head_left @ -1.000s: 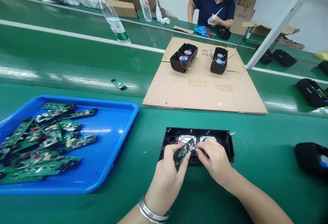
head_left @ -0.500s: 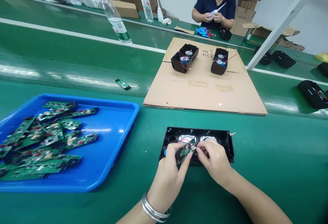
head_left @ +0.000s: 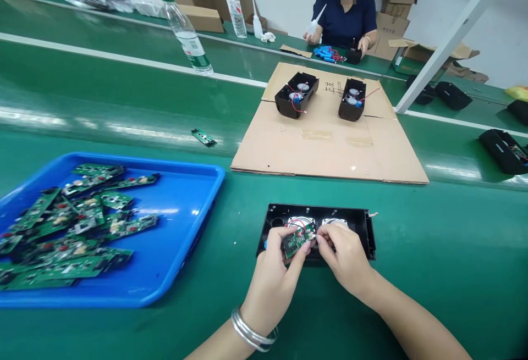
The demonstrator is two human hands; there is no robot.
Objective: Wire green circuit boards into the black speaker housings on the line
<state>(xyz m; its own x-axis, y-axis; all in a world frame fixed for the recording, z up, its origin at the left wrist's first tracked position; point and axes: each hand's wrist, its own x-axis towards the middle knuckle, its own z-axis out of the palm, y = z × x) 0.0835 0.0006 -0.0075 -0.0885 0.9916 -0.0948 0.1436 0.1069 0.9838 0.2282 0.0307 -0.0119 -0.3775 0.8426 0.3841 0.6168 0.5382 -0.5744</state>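
My left hand (head_left: 275, 258) pinches a small green circuit board (head_left: 297, 241) between thumb and fingers, tilted over a black speaker housing (head_left: 357, 218). My right hand (head_left: 344, 253) is closed at the board's right end, its fingertips on what looks like a small white wire connector, mostly covered by the fingers. Inside the housing, two round speakers (head_left: 301, 222) show partly behind my hands. Thin red wires loop near the left speaker, and a bit of blue shows beside my left fingers. The housing lies flat on the green tabletop.
A blue tray (head_left: 181, 272) with several circuit boards stands at left. Another board (head_left: 203, 137) lies on the green belt (head_left: 124, 96). Ahead, a cardboard sheet (head_left: 289, 156) bears two black housings (head_left: 297, 93). A co-worker (head_left: 344, 16) sits opposite. A water bottle (head_left: 190, 41) stands beyond the belt.
My hands stay almost in place with the board and connector. The loose board on the belt has shifted slightly right. The co-worker's hands have parted, one raising a white nozzle bottle, the other on a black case.
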